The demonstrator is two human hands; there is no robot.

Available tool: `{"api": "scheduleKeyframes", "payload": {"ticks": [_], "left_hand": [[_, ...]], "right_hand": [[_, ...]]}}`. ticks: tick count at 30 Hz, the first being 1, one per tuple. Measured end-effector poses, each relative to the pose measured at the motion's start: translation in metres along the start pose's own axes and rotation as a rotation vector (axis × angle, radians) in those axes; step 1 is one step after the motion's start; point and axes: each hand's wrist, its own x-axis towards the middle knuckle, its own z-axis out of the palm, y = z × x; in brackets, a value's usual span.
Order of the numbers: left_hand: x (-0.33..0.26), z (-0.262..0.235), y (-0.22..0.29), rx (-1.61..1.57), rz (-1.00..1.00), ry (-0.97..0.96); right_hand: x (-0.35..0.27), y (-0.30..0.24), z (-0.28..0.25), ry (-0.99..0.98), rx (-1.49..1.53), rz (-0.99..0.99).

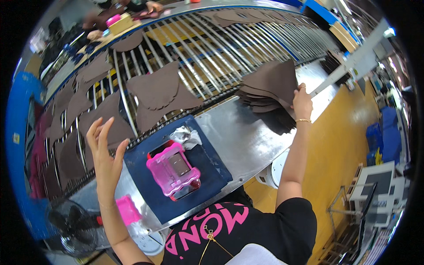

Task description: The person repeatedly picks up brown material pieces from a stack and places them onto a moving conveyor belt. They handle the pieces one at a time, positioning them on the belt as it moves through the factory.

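Observation:
My right hand (pixel 302 102) reaches out to a stack of dark brown cut pieces (pixel 269 90) on the metal worktop (pixel 247 132) and grips the top sheets at their right edge, lifting them. My left hand (pixel 104 150) is raised above the left end of the worktop with fingers spread, holding nothing. In front of me lies a dark blue mat (pixel 207 170) with a pink plastic tool (pixel 174 170) on it, and a crumpled clear wrapper (pixel 187 136) lies behind that tool.
Beyond the worktop runs a roller conveyor (pixel 198 48) carrying several brown cut pieces (pixel 157 90). A pink object (pixel 127 210) and a black fan (pixel 73 232) sit at lower left. Another person's hands (pixel 152 6) work at the far side. The floor at right is yellow.

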Motion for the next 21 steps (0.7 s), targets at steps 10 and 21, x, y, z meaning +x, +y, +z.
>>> {"api": "scheduleKeyframes", "payload": {"ticks": [10, 21], "left_hand": [[-0.007, 0.013, 0.012, -0.579, -0.219, 0.015], [-0.071, -0.095, -0.015, -0.478, -0.595, 0.198]], "right_hand": [[-0.128, -0.147, -0.088, -0.297, 1.474, -0.403], [-0.220, -0.197, -0.022, -0.672, 1.230, -1.094]]}}
